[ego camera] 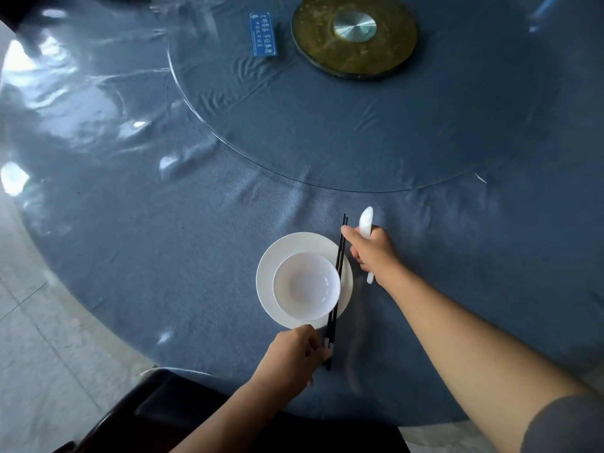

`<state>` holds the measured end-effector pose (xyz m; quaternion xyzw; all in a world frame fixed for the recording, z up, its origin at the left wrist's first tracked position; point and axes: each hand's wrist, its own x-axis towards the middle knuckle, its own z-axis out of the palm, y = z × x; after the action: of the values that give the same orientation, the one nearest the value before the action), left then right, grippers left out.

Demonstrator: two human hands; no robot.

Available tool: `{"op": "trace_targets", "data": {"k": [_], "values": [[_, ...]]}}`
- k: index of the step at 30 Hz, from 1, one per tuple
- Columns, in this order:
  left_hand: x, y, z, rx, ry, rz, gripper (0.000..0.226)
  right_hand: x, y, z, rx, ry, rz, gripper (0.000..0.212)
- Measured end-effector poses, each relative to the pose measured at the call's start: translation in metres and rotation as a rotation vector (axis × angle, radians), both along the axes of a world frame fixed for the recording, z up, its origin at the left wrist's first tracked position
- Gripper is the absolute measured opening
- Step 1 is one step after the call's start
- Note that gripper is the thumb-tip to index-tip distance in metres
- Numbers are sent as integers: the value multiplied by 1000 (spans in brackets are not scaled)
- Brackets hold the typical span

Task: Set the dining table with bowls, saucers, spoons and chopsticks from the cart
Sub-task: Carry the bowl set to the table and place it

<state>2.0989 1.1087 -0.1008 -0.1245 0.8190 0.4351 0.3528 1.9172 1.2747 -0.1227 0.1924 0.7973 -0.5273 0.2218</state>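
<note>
A white bowl (306,286) sits in a white saucer (284,253) near the front edge of the round table (196,256). A pair of black chopsticks (339,269) lies across the saucer's right rim, pointing away from me. My left hand (295,354) pinches their near ends. My right hand (372,251) holds a white spoon (366,220) just right of the saucer, and its forefinger touches the chopsticks near their far ends.
A glass turntable (248,152) covers the table's middle, with a brass hub (354,37) and a blue card (262,34) on it. A dark chair (157,416) stands at the table's near edge. Tiled floor (39,354) lies to the left.
</note>
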Motion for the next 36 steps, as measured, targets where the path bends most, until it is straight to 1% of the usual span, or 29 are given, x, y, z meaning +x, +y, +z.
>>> {"op": "trace_targets", "data": {"k": [3, 5, 7, 10, 11, 13, 15, 16, 18, 20, 22, 24, 26, 30, 36], "values": [[1, -19, 5, -23, 14, -22, 16, 5, 16, 17, 4, 62, -10, 34], [-2, -39, 9, 10, 19, 11, 9, 10, 28, 33, 19, 61, 70, 27], [-9, -59, 14, 9, 44, 91, 7, 21, 36, 49, 36, 0, 178, 24], [-28, -77, 19, -106, 198, 200, 13, 41, 38, 68, 14, -86, 348, 21], [-35, -78, 20, -125, 254, 233, 11, 47, 36, 74, 1, -96, 391, 23], [-49, -75, 23, -92, 315, 290, 10, 55, 30, 82, -34, -88, 464, 28], [-61, -70, 26, 0, 291, 289, 23, 59, 23, 82, -68, -81, 503, 32], [-65, -68, 26, 44, 257, 267, 31, 60, 19, 79, -46, -74, 516, 36], [-71, -64, 24, 124, 178, 238, 43, 59, 13, 72, 68, -49, 568, 46], [-71, -63, 22, 211, 105, 273, 48, 57, 11, 65, 140, -43, 604, 42], [-70, -62, 19, 288, 62, 350, 48, 56, 9, 61, 153, -47, 607, 33], [-68, -62, 17, 331, 58, 410, 46, 55, 6, 58, 182, -41, 616, 25], [-67, -62, 13, 357, 73, 437, 43, 52, 2, 56, 230, -23, 625, 23], [-66, -60, 9, 410, 101, 455, 38, 50, -8, 50, 302, 24, 601, 27], [-67, -59, 5, 469, 97, 502, 34, 48, -16, 46, 426, 92, 606, 38]]}}
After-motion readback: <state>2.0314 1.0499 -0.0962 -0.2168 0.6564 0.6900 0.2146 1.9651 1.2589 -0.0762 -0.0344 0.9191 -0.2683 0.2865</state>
